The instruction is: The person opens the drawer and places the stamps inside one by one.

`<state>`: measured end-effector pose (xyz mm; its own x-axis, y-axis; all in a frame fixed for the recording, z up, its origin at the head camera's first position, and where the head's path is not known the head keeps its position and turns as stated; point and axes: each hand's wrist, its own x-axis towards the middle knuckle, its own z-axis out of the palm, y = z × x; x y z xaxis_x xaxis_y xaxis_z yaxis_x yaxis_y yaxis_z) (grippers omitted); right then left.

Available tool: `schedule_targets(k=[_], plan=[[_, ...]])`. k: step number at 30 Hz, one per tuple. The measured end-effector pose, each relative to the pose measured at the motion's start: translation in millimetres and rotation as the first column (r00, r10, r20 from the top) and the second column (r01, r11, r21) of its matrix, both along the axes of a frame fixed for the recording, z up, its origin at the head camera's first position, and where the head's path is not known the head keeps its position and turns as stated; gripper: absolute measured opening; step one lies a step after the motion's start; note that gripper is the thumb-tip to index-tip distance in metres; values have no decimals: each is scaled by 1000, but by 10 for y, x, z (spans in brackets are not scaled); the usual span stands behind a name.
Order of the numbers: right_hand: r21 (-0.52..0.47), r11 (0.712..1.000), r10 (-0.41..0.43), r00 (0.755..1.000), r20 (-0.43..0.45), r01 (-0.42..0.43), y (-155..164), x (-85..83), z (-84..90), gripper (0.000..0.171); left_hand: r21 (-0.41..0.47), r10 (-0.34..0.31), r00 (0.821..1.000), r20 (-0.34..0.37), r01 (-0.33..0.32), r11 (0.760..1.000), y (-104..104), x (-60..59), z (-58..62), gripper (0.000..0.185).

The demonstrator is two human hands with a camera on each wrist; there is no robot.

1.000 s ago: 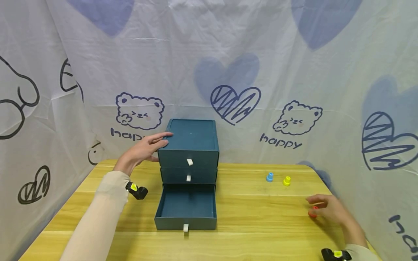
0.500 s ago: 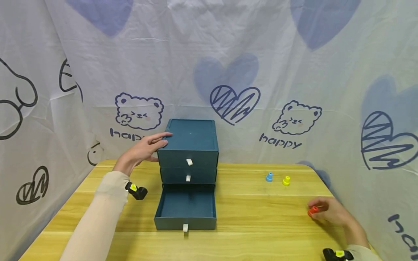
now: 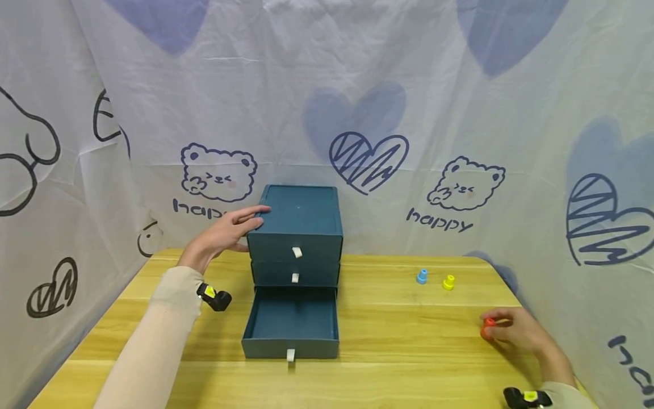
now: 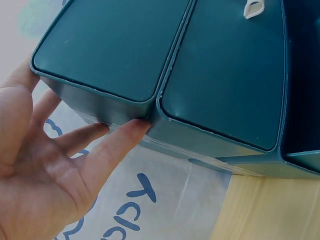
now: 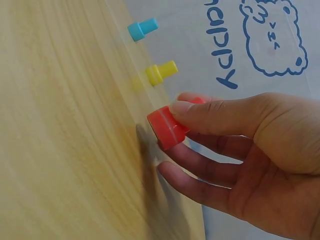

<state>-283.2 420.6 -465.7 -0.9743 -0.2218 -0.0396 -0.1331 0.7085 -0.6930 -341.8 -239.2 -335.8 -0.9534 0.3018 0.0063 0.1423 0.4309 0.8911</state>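
My left hand (image 3: 225, 233) rests against the top left edge of a dark teal drawer cabinet (image 3: 301, 210), fingers over the top and side. In the left wrist view its fingers (image 4: 112, 150) are fairly straight along the cabinet's side. The bottom drawer (image 3: 291, 318) is pulled out, and nothing shows inside it; the two drawers above are closed. At the right, my right hand (image 3: 521, 332) pinches a small red stepped peg (image 5: 167, 127) between thumb and fingers, wide end down, close over the table. Its lower fingers are loosely bent beside the peg.
A blue peg (image 3: 422, 276) and a yellow peg (image 3: 448, 282) of similar shape stand upright toward the back right of the wooden table (image 3: 398, 341). A white printed cloth (image 3: 286, 74) hangs behind and along both sides.
The red peg, partly covered by the right fingers at first, now shows more plainly and stands more upright in the pinch. The left hand and cabinet stay as they were.
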Motion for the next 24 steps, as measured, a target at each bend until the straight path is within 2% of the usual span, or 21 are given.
schedule_targets(k=[4,8,12,19,24], plan=[[-17,999,-31,999,39,32,-41,0,33,39,1,5,1000,3,-5,1000,3,-3,0,56],[-42,999,-6,999,45,8,-77,8,55,40,9,3,1000,5,-3,1000,-3,-3,4,56],[-47,998,30,999,26,-29,-122,21,75,39,17,2,1000,8,-2,1000,1,-5,14,56],[-5,999,43,999,-3,-43,-219,19,113,37,20,9,1000,14,-9,1000,0,-9,11,55],[-10,995,103,994,-21,-103,-242,-4,105,36,26,8,1000,17,-8,1000,-5,0,3,56]])
